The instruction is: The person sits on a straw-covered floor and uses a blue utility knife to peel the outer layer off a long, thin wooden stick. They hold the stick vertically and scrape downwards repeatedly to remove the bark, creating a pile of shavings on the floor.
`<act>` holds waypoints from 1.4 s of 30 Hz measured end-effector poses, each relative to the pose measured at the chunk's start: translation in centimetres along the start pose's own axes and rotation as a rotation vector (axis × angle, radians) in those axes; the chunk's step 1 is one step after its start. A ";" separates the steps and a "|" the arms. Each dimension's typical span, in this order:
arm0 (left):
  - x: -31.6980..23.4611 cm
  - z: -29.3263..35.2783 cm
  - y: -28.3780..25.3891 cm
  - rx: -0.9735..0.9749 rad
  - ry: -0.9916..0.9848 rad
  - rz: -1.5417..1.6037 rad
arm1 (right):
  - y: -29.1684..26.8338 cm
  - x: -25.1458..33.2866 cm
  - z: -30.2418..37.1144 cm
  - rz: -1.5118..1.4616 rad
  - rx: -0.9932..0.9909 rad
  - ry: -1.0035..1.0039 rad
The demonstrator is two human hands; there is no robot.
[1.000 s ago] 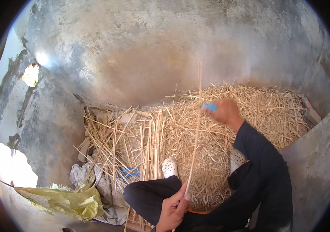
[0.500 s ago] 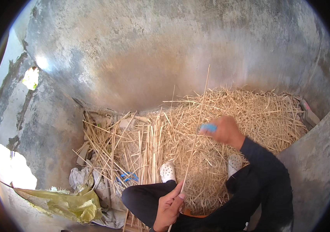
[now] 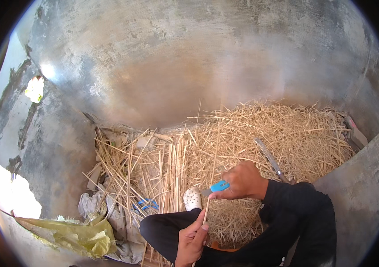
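My left hand [image 3: 192, 240] is closed around a thin pale strip [image 3: 206, 211], which looks like split bamboo, low in the middle of the head view. My right hand [image 3: 241, 181] grips a knife with a bright blue handle [image 3: 219, 186]. Its grey blade [image 3: 206, 192] points left, close to the strip just above my left hand. The right thumb lies against the strip or very near it; I cannot tell whether the blade touches. Beyond my right hand, a long narrow metal blade [image 3: 267, 153] lies on the heap of shavings [image 3: 296, 129].
Several loose strips [image 3: 176, 164] lie left of the heap. A white clog [image 3: 192, 198] is on my foot beside them. A yellowish plastic sheet [image 3: 89, 238] and grey sacking [image 3: 92, 205] lie at lower left. Worn concrete walls [image 3: 176, 58] close in the space.
My right hand has come down and nearer with the blue-handled knife, beside my left hand. The metal blade on the heap now shows, and the right clog is hidden.
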State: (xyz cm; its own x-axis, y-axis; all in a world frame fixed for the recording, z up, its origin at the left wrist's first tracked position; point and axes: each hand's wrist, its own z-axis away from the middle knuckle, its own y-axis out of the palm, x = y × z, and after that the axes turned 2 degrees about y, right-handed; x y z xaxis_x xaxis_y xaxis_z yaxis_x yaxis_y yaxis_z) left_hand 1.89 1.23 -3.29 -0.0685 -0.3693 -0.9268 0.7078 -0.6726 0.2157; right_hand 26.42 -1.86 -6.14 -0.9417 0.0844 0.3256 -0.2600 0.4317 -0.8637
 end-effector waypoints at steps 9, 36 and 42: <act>-0.3 -0.1 -1.1 0.043 0.025 0.030 | 1.1 -0.4 -1.0 -0.059 -0.053 0.035; 1.7 3.9 0.2 0.300 0.044 -0.366 | -3.3 -21.8 -2.5 0.177 -0.251 0.898; 0.4 2.8 0.6 0.212 -0.109 -0.184 | -0.8 -27.4 1.9 0.289 -0.691 0.878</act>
State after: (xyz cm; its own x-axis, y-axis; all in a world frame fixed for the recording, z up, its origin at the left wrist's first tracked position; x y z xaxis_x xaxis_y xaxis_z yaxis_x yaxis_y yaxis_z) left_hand 0.34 -1.11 -2.66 -0.2652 -0.2879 -0.9202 0.5144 -0.8494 0.1175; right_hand 52.05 -6.26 -15.13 -0.4041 0.7386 0.5395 0.3684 0.6713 -0.6432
